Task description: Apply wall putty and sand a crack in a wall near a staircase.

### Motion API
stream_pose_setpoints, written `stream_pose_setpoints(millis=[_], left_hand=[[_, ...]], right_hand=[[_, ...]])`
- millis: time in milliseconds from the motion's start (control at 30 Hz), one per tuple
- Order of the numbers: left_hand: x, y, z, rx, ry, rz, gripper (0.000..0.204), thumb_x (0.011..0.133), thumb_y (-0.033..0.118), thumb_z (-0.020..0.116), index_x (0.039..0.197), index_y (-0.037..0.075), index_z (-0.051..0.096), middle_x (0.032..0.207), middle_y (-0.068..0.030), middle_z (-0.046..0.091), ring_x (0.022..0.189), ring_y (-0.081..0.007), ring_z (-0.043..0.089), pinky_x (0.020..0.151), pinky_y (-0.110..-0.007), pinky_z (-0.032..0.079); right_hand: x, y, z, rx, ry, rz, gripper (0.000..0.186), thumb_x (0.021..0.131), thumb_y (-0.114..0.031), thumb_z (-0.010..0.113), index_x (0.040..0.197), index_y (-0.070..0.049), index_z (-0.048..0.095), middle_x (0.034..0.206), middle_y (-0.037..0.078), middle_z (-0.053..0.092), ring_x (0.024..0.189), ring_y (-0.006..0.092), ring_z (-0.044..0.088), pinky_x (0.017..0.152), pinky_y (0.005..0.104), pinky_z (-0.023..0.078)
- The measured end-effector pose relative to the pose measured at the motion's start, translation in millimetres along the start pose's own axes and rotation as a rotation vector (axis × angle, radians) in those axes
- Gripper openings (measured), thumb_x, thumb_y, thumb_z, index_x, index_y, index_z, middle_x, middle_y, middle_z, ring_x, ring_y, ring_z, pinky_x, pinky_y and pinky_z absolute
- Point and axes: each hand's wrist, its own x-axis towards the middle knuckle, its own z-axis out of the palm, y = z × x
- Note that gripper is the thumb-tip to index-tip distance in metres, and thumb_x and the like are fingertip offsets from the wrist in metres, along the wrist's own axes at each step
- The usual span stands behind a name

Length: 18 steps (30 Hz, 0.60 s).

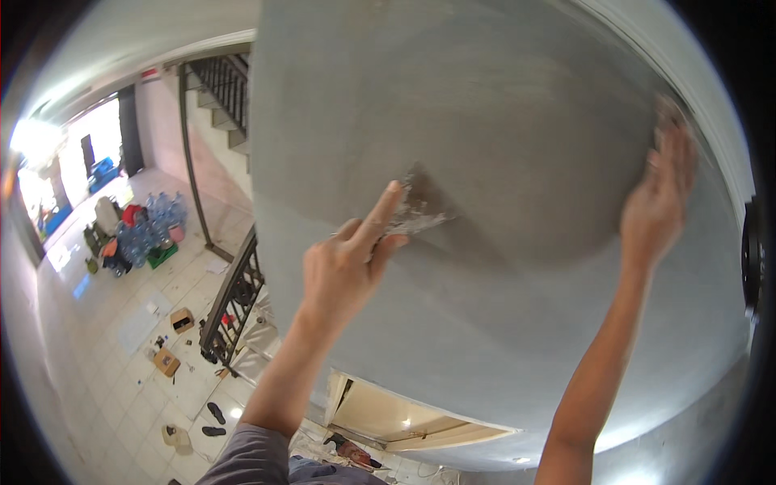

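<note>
A grey plastered wall [485, 121] fills the middle of the view, with a darker patch across its upper part. My left hand [343, 263] grips a putty knife [422, 208], its index finger stretched along the blade. Whitish filler is smeared on the blade, which lies against or very close to the wall. The knife's handle is hidden by the hand. My right hand [659, 190] rests with fingers outstretched at the wall's right side, beside the white trim [711, 145]. Its fingertips are blurred, and I see nothing held in it.
Far below on the left, a tiled floor [89, 356] carries cardboard boxes [166, 361], black sandals [215, 413] and clustered water bottles [139, 240]. A dark railing [232, 303] and stairs [220, 117] stand left of the wall. Below is a doorway [404, 416]; a round black object [753, 259] sits far right.
</note>
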Motion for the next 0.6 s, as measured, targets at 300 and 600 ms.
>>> stream_pose_setpoints(millis=[300,600], left_hand=[[2,-15,-10,-0.131,0.062,-0.247,0.065,0.096,0.018,0.073,0.155,0.018,0.047,0.097,-0.0147,0.077,0.059,-0.0124,0.065,0.059,-0.028,0.052],[58,-54,-35,-0.110,0.251,-0.230,0.057,0.100,0.019,0.067,0.153,0.013,0.049,0.077,-0.0247,0.066,0.049,-0.0210,0.046,0.053,-0.031,0.047]], right_hand=[[107,-230,62,0.435,-0.241,-0.507,0.045,0.108,-0.022,0.043,0.144,0.003,0.054,0.154,0.017,0.050,0.147,0.0286,0.043,0.127,0.0424,0.025],[126,-305,71,0.709,-0.678,-0.547,0.050,0.111,-0.024,0.028,0.152,-0.001,0.044,0.163,0.011,0.038,0.153,0.0233,0.031,0.131,0.0373,0.019]])
